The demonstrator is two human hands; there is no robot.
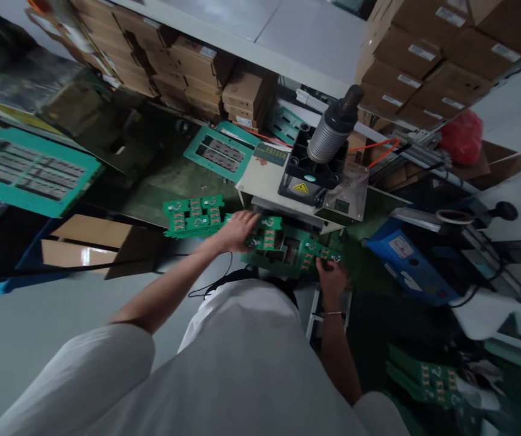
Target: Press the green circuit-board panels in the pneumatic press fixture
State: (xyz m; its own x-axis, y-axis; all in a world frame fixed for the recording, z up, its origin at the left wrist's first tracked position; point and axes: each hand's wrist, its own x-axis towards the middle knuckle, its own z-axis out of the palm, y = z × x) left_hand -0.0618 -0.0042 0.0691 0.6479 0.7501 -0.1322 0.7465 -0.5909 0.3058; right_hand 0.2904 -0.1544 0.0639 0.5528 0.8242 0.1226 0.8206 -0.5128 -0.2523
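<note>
In front of my body lies a green fixture plate with openings in it, below the front of a small bench press. My left hand grips a green circuit board with copper-coloured parts, over the left part of the plate. At the right end, my right hand holds the edge of another green circuit board between thumb and fingers. The undersides of both boards are hidden. Left of my left hand sits a stack of similar boards.
Teal frames lie behind the stack, and a larger teal frame is at far left. An open carton stands below it. A blue machine is at right, with more green boards lower right. Cardboard boxes line the back.
</note>
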